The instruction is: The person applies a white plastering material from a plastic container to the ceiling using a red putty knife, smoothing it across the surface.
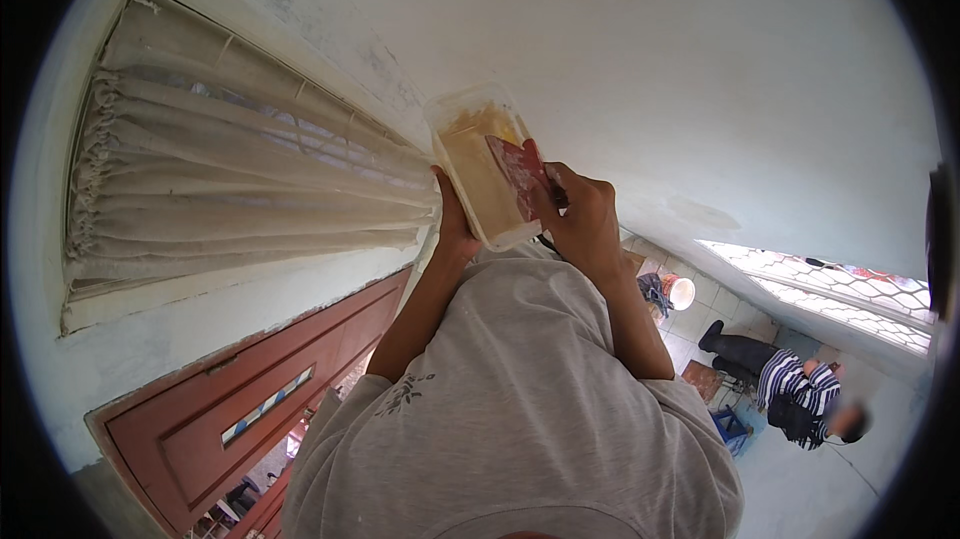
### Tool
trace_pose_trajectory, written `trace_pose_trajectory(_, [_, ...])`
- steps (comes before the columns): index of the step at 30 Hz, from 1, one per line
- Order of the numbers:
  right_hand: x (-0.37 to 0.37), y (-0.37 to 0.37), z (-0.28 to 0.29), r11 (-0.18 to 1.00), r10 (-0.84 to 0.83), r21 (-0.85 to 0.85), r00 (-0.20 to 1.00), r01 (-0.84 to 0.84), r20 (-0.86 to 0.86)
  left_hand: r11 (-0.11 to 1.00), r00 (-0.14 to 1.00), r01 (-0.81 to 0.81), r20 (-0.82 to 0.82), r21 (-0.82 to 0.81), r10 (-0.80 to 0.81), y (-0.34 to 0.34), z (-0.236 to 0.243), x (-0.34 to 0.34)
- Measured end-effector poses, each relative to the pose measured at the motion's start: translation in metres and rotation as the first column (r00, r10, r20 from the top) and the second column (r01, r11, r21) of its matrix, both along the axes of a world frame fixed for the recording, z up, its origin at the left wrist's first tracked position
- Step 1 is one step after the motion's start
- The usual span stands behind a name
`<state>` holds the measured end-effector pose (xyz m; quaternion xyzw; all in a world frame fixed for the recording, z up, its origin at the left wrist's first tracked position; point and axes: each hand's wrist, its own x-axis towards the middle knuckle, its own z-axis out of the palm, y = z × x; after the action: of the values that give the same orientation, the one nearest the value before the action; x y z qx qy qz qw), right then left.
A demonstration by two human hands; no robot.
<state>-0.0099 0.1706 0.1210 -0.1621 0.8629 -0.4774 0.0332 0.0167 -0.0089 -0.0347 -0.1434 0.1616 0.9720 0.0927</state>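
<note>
My left hand [452, 214] grips the left side of a translucent plastic container [462, 179] filled with beige paste, with a little yellowish material toward its far end. My right hand [585, 209] is closed on a red, paste-smeared flat scraper [518, 171], which lies over the right part of the container. The fingertips of my right hand are partly hidden behind the scraper and the container's rim.
A curtained window [250, 169] and red door [230, 389] are at left, beside a white wall [680, 79]. Below right are a white bucket [682, 293], blue stool [730, 427], tiled floor [700, 309], grilled window [820, 289] and another person [790, 389] in stripes.
</note>
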Motion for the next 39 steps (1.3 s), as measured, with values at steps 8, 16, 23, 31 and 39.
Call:
trace_pose_trajectory(8, [0.002,0.003,0.0,0.992,-0.005,0.114,0.926,0.052,-0.378,0.999,0.999,-0.035,0.013,-0.009,0.035,0.012,0.009,0.002])
trace_pose_trajectory(16, [0.007,-0.005,-0.026,0.995,-0.1,-0.033,0.927,0.095,-0.362,0.999,1.0,-0.01,0.006,0.033,0.01,0.017,0.004,0.001])
trace_pose_trajectory(23, [0.003,-0.005,-0.027,0.992,-0.126,-0.047,0.916,0.117,-0.382,0.999,0.997,-0.011,-0.075,-0.04,0.008,0.021,0.017,0.001])
trace_pose_trajectory(31, [0.005,-0.006,-0.018,0.998,-0.065,-0.012,0.926,0.065,-0.372,0.987,0.991,0.002,-0.133,0.161,0.019,0.016,0.016,0.012])
trace_pose_trajectory(39, [-0.003,-0.018,-0.002,0.943,0.089,0.331,0.983,-0.031,-0.162,0.991,0.998,-0.009,0.061,-0.13,0.017,0.003,-0.004,0.013])
